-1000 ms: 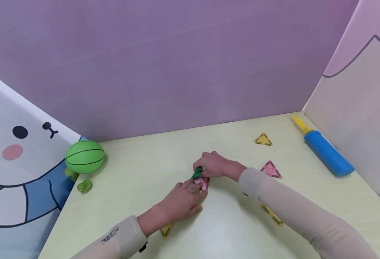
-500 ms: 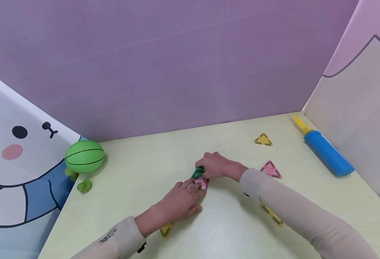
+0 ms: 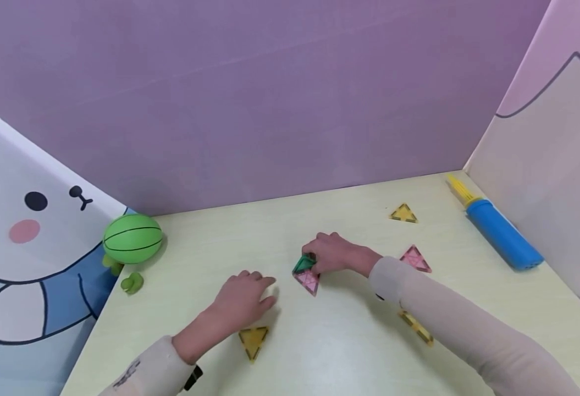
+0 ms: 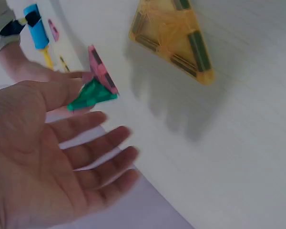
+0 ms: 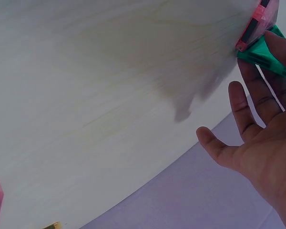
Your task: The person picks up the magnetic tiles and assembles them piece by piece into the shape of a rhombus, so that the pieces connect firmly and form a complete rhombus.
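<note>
My right hand (image 3: 333, 253) pinches a green translucent triangular magnetic tile (image 3: 303, 264) near the middle of the table. Edge to edge with it is a pink triangular tile (image 3: 309, 281), its point toward me. The right wrist view shows the green tile (image 5: 262, 53) between thumb and fingers, the pink tile (image 5: 258, 24) meeting it at an angle. My left hand (image 3: 240, 301) holds nothing; its fingers are spread and relaxed, away from the pair. Just in front of that hand, a yellow triangular tile (image 3: 253, 342) lies flat; it looms large in the left wrist view.
A yellow triangle (image 3: 403, 213) and a pink triangle (image 3: 415, 258) lie at right. Another yellow tile (image 3: 416, 329) is partly under my right forearm. A blue hand pump (image 3: 503, 234) lies along the right wall. A green ball (image 3: 133, 238) and small green toy (image 3: 132, 282) stand left.
My left hand has let go of the pink tile and drawn back to the left, uncovering it and the near yellow triangle. My right hand stays on the green tile, shifted slightly right.
</note>
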Available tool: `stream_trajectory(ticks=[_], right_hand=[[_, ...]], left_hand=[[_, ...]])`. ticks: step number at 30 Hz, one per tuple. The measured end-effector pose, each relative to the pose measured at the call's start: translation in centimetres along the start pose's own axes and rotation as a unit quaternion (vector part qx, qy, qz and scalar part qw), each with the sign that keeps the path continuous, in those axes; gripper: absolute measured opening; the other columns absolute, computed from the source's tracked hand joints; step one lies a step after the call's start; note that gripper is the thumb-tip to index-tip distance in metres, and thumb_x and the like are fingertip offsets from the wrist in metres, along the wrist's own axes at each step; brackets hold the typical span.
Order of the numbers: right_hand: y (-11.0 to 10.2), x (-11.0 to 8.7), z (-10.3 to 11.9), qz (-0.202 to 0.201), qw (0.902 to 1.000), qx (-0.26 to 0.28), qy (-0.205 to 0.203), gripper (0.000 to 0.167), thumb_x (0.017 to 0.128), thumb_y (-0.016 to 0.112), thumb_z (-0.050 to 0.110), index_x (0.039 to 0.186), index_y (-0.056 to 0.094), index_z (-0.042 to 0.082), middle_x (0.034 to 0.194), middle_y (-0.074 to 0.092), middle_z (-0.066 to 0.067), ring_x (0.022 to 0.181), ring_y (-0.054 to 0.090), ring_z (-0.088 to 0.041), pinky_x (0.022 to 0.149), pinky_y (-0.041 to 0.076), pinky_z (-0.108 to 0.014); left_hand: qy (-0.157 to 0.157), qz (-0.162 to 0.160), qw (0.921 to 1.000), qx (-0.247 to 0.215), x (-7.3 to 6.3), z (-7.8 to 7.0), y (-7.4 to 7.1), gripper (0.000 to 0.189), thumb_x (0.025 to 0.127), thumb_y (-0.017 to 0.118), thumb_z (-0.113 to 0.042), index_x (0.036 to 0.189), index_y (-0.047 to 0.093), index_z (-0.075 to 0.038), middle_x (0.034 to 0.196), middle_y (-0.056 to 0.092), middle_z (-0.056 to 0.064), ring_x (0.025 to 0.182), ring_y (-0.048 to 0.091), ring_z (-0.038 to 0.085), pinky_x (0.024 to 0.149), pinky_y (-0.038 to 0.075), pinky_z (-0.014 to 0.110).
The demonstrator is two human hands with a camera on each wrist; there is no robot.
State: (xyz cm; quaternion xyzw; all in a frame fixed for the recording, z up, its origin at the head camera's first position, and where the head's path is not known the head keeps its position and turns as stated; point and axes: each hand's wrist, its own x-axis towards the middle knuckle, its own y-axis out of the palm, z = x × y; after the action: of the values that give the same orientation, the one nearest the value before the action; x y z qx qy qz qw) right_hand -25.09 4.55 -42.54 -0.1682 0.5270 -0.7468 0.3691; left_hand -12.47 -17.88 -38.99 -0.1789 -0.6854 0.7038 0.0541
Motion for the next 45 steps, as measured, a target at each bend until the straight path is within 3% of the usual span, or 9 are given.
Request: stream_trajectory(ticks=[4, 8, 13, 16, 19, 23, 30, 38, 45], right_hand=[[0.3, -0.2, -0.3, -0.005, 0.9999, -0.009, -0.006, 0.016, 0.084, 0.078, 0.025, 0.096, 0.067, 0.023, 0.088, 0.062, 0.011, 0.091, 0.05, -0.016, 0.079, 0.04, -0.038], [0.3, -0.4, -0.5, -0.008, 0.9998, -0.019, -0.006, 0.017, 0.083, 0.077, 0.027, 0.095, 0.066, 0.022, 0.087, 0.062, 0.01, 0.089, 0.049, -0.017, 0.076, 0.039, -0.037], [0.4, -0.4, -0.7, -0.012, 0.9997, -0.022, -0.004, 0.018, 0.083, 0.077, 0.029, 0.096, 0.068, 0.022, 0.087, 0.062, 0.008, 0.088, 0.049, -0.018, 0.073, 0.039, -0.036], [0.5, -0.4, -0.8, -0.012, 0.9997, -0.021, 0.0, 0.017, 0.083, 0.077, 0.03, 0.097, 0.069, 0.023, 0.086, 0.061, 0.008, 0.087, 0.049, -0.017, 0.072, 0.038, -0.036], [0.5, -0.5, -0.9, -0.012, 0.9999, -0.012, 0.001, 0.016, 0.084, 0.077, 0.03, 0.095, 0.069, 0.023, 0.085, 0.061, 0.009, 0.087, 0.048, -0.017, 0.072, 0.037, -0.035], [0.5, -0.6, -0.8, -0.008, 1.0, 0.004, 0.001, 0.011, 0.085, 0.076, 0.029, 0.091, 0.069, 0.023, 0.084, 0.061, 0.009, 0.086, 0.047, -0.017, 0.072, 0.036, -0.034], [0.6, -0.5, -0.8, -0.007, 0.9999, 0.009, 0.002, 0.01, 0.086, 0.075, 0.027, 0.085, 0.067, 0.022, 0.086, 0.06, 0.008, 0.087, 0.048, -0.017, 0.073, 0.037, -0.035], [0.7, -0.4, -0.7, -0.004, 0.9999, 0.014, 0.007, 0.008, 0.087, 0.075, 0.027, 0.085, 0.069, 0.022, 0.09, 0.062, 0.008, 0.089, 0.048, -0.017, 0.076, 0.039, -0.037], [0.6, -0.5, -0.6, -0.002, 0.9998, 0.016, 0.015, 0.008, 0.088, 0.075, 0.027, 0.088, 0.07, 0.022, 0.091, 0.062, 0.007, 0.09, 0.049, -0.018, 0.078, 0.04, -0.038]], left_hand=[[-0.084, 0.054, 0.9935, -0.055, -1.5, 0.6, 0.0, 0.045, 0.092, 0.07, -0.039, 0.129, 0.066, -0.014, 0.12, 0.069, 0.01, 0.105, 0.064, 0.028, 0.081, 0.056, 0.046], [-0.125, 0.08, 0.9858, -0.078, -3.1, 0.8, 0.6, 0.05, 0.088, 0.074, -0.043, 0.125, 0.064, -0.011, 0.107, 0.069, 0.008, 0.088, 0.062, 0.022, 0.067, 0.054, 0.04], [-0.125, 0.073, 0.9855, -0.089, -5.3, 0.0, 1.9, 0.053, 0.083, 0.078, -0.045, 0.117, 0.062, -0.008, 0.085, 0.06, 0.003, 0.07, 0.05, 0.018, 0.055, 0.042, 0.034], [-0.112, 0.056, 0.9887, -0.081, -6.1, -0.5, 2.9, 0.051, 0.081, 0.079, -0.045, 0.113, 0.061, -0.009, 0.082, 0.054, 0.002, 0.069, 0.046, 0.018, 0.053, 0.039, 0.032], [-0.083, 0.02, 0.9948, -0.056, -6.2, -0.7, 3.5, 0.046, 0.081, 0.081, -0.039, 0.11, 0.061, -0.009, 0.084, 0.055, 0.003, 0.07, 0.047, 0.018, 0.053, 0.042, 0.033], [-0.035, -0.025, 0.9989, -0.022, -5.7, -0.9, 3.9, 0.036, 0.082, 0.081, -0.028, 0.107, 0.063, -0.01, 0.086, 0.057, 0.004, 0.071, 0.051, 0.017, 0.052, 0.047, 0.034], [0.023, -0.039, 0.9989, 0.007, -3.2, -1.3, 3.7, 0.037, 0.084, 0.081, -0.022, 0.116, 0.065, -0.012, 0.091, 0.061, 0.006, 0.074, 0.052, 0.017, 0.055, 0.048, 0.03], [0.046, -0.068, 0.9966, 0.012, -0.3, -1.5, 4.3, 0.044, 0.089, 0.077, -0.022, 0.129, 0.063, -0.011, 0.104, 0.067, 0.01, 0.084, 0.06, 0.021, 0.06, 0.052, 0.031], [0.07, -0.08, 0.9941, 0.022, 0.9, -1.9, 4.6, 0.038, 0.092, 0.074, -0.022, 0.127, 0.065, -0.013, 0.102, 0.066, 0.007, 0.082, 0.058, 0.019, 0.061, 0.051, 0.029]])
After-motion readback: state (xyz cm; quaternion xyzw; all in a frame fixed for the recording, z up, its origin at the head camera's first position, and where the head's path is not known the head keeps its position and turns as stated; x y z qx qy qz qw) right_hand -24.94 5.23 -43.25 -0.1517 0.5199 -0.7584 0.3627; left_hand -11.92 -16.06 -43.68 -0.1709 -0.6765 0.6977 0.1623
